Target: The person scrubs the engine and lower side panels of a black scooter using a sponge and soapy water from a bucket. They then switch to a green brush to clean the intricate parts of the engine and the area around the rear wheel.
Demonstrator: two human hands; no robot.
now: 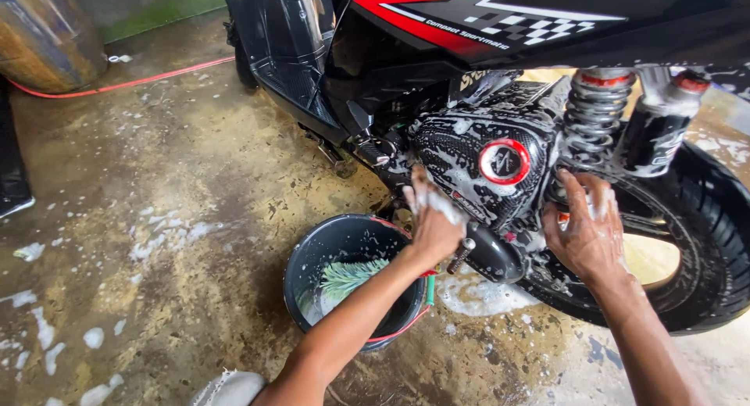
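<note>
A black scooter [500,31] with red trim stands on a wet, stained concrete floor [180,218], its rear end filling the upper right of the view. Both hands work on the soapy, carbon-patterned engine cover [469,152] with its red-ringed round badge, which sits just ahead of the rear tyre [711,242] and below the coil shock absorber [595,109].

The left hand [433,226] presses against the cover's lower left edge, fingers curled over what looks like a foam-covered rag or sponge; the suds hide what it really is. The right hand [587,230] lies with fingers spread, partly open, on the cover's right edge beside the wheel; something pale and sudsy sits under the fingertips, but I cannot tell whether it grips anything.

Risks, as I judge them: the floor is slick with foam patches [168,238], so a shifted foot could slip. Fingers close to the spring and wheel could get pinched or scraped on sharp edges. The black bucket [351,277], holding a green brush [351,275] and standing right below the left forearm, could be knocked over by an elbow.

The scooter's front, seat and stand are cut off, as is the tyre's right side. The parts behind both hands are hidden.
</note>
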